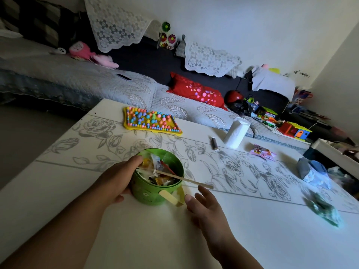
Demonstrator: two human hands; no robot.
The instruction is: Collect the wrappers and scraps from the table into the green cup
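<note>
The green cup (149,193) stands on the white flowered table (97,220), filled with several wrappers (158,172). A thin wooden stick (186,179) leans out of it over the right rim. My left hand (116,181) grips the cup's left side, thumb on the rim. My right hand (204,204) hovers just right of the cup's yellow handle (171,198), fingers spread and holding nothing. A pink wrapper (262,151), a dark small wrapper (214,143) and a green crumpled scrap (324,209) lie further right on the table.
A yellow board with coloured pegs (151,120) lies at the far side. A white paper roll (236,133) stands near the far edge. A blue-grey crumpled cloth (312,171) sits at the right. A sofa with a red cushion (196,92) runs behind the table.
</note>
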